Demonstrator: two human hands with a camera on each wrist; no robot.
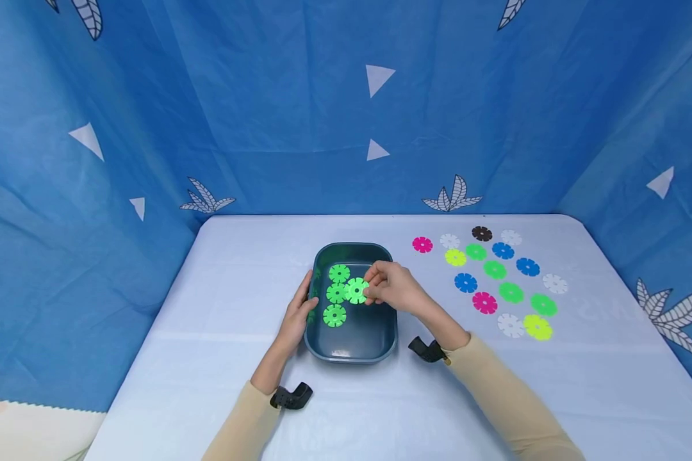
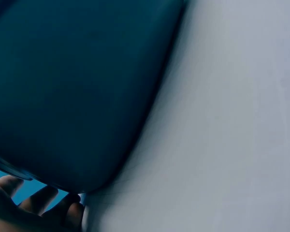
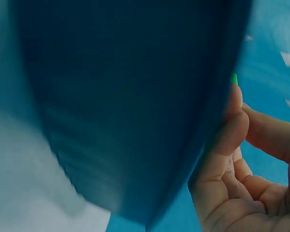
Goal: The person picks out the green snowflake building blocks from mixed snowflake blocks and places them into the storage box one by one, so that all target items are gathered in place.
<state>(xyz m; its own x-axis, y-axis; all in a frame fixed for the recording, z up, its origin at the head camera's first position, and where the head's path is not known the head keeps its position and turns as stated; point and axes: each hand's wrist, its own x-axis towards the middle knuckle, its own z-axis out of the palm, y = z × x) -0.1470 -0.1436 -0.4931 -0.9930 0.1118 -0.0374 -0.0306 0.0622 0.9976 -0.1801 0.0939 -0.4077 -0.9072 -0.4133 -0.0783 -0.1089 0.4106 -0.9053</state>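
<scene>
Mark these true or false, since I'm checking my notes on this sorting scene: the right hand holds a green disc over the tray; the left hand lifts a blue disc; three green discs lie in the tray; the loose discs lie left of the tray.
1. The right hand holds a green disc over the tray. True.
2. The left hand lifts a blue disc. False: it grips the tray's left rim.
3. Three more green discs lie in the tray. True.
4. The loose discs lie left of the tray. False: they lie to its right.

The dark teal tub (image 2: 72, 87) fills the upper left, its wall blurred, fingers (image 2: 38, 200) beneath it, pale table (image 2: 232, 125) alongside.
</scene>
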